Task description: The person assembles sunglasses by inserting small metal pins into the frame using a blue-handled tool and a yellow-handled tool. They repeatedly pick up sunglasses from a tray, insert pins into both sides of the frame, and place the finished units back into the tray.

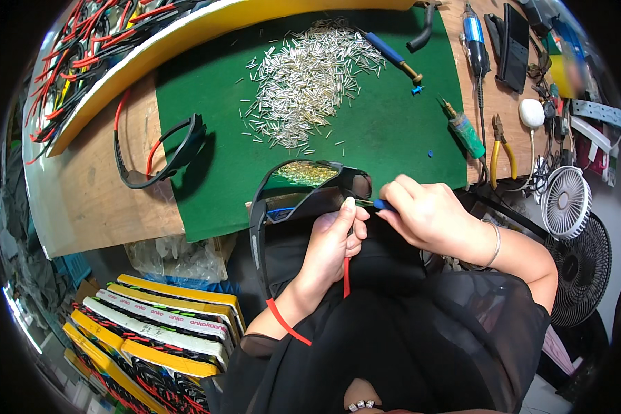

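Observation:
My left hand (328, 248) is closed around a pair of dark wraparound sunglasses (257, 234) at the mat's near edge. Red tips finish the black temples, which reach back toward my body. The shiny lens mirrors the heap of pins. My right hand (428, 217) pinches a small screwdriver (383, 205); a bit of its blue handle and a thin shaft show, pointed left at the frame near my left fingertips. My fingers hide where its tip meets the frame. Beyond both hands, many small silver pins (303, 83) are heaped on the green mat (393, 131).
Another pair of sunglasses (176, 165) rests at the mat's left side. Toward the right lie a blue-handled screwdriver (386, 50), a green-handled tool (466, 134), yellow-handled pliers (502, 155) and a fan (566, 201). Yellow-edged trays (172, 297) of frame parts are stacked at lower left.

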Motion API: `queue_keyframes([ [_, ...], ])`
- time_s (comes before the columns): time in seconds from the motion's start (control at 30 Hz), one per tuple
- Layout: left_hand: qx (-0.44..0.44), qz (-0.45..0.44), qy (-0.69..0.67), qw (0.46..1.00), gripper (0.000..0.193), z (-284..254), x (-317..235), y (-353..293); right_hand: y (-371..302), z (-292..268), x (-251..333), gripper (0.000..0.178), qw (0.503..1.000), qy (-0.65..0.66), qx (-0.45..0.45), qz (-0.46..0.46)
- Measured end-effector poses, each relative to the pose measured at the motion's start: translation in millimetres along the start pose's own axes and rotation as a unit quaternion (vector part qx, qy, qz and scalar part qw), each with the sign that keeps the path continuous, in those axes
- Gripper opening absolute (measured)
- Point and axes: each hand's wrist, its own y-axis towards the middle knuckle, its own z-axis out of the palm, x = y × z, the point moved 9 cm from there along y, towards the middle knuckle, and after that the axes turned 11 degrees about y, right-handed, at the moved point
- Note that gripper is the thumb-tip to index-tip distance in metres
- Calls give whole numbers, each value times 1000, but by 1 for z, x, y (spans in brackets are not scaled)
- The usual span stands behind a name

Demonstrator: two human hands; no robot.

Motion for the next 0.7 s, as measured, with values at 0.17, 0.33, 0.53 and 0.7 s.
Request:
queue_keyframes([
  [0.17, 7, -1, 0, 1000, 33, 2, -1, -1, -2, -2, -3, 18, 999, 24, -18, 16],
  [0.33, 5, 0, -1, 1000, 33, 1, 0, 1, 3, -8, 5, 20, 1000, 15, -15, -15],
  [0.53, 4, -11, -3, 1000, 33, 1, 0, 0, -1, -1, -5, 21, 1000, -3, -11, 19],
  [0.7, -7, -7, 4, 1000, 33, 1, -2, -1, 2, -12, 2, 22, 996, 81, -34, 14],
])
